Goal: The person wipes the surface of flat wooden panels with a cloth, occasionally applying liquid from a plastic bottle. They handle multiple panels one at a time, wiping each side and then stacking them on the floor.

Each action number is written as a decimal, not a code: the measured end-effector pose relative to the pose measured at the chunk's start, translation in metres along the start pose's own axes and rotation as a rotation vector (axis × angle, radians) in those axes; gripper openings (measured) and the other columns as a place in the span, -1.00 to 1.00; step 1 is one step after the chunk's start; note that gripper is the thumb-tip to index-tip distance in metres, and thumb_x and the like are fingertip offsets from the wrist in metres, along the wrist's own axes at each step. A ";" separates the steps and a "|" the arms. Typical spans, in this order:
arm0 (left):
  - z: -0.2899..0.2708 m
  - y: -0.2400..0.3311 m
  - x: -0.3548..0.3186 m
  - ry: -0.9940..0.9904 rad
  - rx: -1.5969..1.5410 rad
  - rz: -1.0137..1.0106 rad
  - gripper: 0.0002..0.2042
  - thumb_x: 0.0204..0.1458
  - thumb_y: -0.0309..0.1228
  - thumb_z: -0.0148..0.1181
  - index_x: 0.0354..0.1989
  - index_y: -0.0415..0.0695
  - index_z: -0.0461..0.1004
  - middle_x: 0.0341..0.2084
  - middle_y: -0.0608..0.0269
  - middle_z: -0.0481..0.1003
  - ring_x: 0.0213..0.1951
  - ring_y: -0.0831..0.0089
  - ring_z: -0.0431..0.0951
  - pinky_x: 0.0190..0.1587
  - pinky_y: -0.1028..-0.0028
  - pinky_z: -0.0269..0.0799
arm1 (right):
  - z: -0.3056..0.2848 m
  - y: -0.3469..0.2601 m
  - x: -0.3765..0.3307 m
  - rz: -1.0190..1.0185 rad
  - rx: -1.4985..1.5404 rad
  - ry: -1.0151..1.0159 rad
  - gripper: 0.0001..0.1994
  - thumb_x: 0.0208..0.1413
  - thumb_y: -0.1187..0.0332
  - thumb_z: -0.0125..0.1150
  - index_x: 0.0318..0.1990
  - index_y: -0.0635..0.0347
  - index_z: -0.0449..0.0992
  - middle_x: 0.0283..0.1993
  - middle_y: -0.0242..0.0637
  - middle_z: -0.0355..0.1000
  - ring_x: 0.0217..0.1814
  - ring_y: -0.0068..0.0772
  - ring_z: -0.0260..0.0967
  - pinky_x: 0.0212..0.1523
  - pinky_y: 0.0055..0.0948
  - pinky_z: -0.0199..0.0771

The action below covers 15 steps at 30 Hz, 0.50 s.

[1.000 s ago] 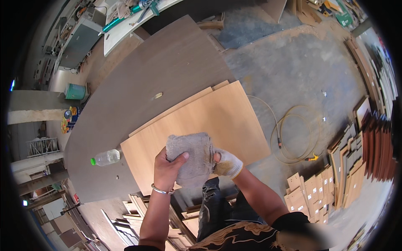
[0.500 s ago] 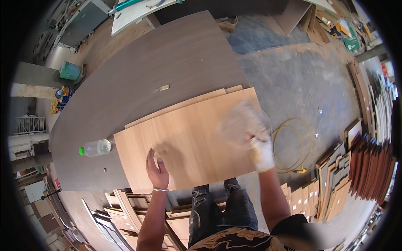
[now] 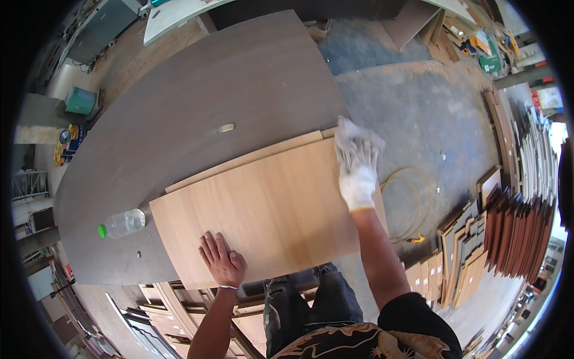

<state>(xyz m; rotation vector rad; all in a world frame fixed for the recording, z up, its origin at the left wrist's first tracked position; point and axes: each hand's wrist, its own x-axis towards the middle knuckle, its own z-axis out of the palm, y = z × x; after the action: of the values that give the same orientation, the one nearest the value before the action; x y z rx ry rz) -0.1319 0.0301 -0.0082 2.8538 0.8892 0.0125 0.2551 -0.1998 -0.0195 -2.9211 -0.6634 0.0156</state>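
A light wood-grain panel (image 3: 263,209) lies before me, stacked on another board (image 3: 245,163) whose far edge sticks out. My bare left hand (image 3: 222,262) rests on the panel near its front edge, fingers spread and holding nothing. My right hand (image 3: 359,164), in a white work glove, is at the panel's far right corner. Under and beside its fingers is a pale, crumpled rag (image 3: 347,130), partly smeared by motion. The glove hides part of the rag and the panel's corner.
The boards sit on a large dark tabletop (image 3: 179,119). A clear bottle with a green cap (image 3: 127,223) lies left of the panel; a small pale object (image 3: 226,128) lies beyond it. A yellow hose (image 3: 412,179) coils on the floor at right, near stacked boards (image 3: 463,251).
My right hand has swept the rag away from me to the panel's far right corner. My left hand has gone from raised on its side to flat on the panel. The view has shifted slightly.
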 end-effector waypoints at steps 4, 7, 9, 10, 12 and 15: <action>-0.002 0.006 0.006 -0.019 -0.036 -0.002 -0.33 0.27 -0.17 -0.17 0.54 -0.22 0.12 0.55 -0.26 0.00 0.57 -0.27 -0.09 0.56 -0.21 -0.30 | -0.016 0.011 0.032 0.180 0.224 -0.020 -0.34 0.20 0.23 0.26 0.47 0.07 0.33 0.59 -0.17 0.18 0.68 0.01 -0.06 0.68 -0.07 -0.20; 0.000 -0.004 0.001 -0.009 -0.021 0.002 -0.32 0.26 -0.17 -0.16 0.54 -0.22 0.12 0.55 -0.27 0.00 0.57 -0.28 -0.09 0.56 -0.22 -0.30 | -0.029 0.003 0.045 0.171 0.205 -0.156 -0.35 0.22 0.26 0.25 0.48 0.07 0.31 0.60 -0.13 0.15 0.68 0.00 -0.07 0.66 -0.10 -0.12; 0.000 -0.004 0.001 0.003 -0.018 -0.001 -0.33 0.26 -0.17 -0.16 0.53 -0.23 0.13 0.54 -0.28 0.01 0.57 -0.29 -0.09 0.55 -0.24 -0.29 | -0.005 0.024 0.021 0.008 -0.001 -0.091 -0.36 0.24 0.29 0.23 0.49 0.06 0.29 0.59 -0.09 0.15 0.67 0.04 -0.05 0.65 -0.11 -0.06; 0.001 0.001 0.003 -0.009 -0.028 0.000 -0.33 0.26 -0.17 -0.16 0.53 -0.23 0.13 0.54 -0.28 0.02 0.57 -0.29 -0.09 0.55 -0.24 -0.28 | -0.006 0.036 0.028 0.000 0.112 0.000 -0.35 0.26 0.29 0.21 0.51 0.04 0.26 0.60 -0.10 0.12 0.67 0.05 -0.05 0.66 -0.16 -0.08; 0.002 -0.001 0.006 -0.013 -0.027 -0.011 -0.34 0.28 -0.15 -0.16 0.51 -0.23 0.16 0.54 -0.27 0.03 0.57 -0.29 -0.08 0.55 -0.25 -0.28 | -0.010 0.030 0.045 0.128 0.213 -0.121 -0.36 0.27 0.29 0.22 0.51 0.04 0.27 0.61 -0.11 0.12 0.66 0.05 -0.04 0.67 -0.14 -0.12; 0.003 0.002 0.005 -0.003 -0.051 0.000 -0.35 0.28 -0.15 -0.16 0.51 -0.23 0.17 0.54 -0.26 0.04 0.56 -0.28 -0.07 0.55 -0.25 -0.28 | 0.003 0.032 0.053 -0.112 0.621 -0.103 -0.39 0.26 0.25 0.22 0.47 0.05 0.33 0.57 -0.07 0.18 0.64 0.06 0.03 0.66 0.01 -0.11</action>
<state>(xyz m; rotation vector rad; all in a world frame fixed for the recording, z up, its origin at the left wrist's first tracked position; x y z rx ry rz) -0.1265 0.0312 -0.0108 2.8063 0.8755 0.0303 0.3167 -0.2046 -0.0257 -2.2957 -0.6856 0.3042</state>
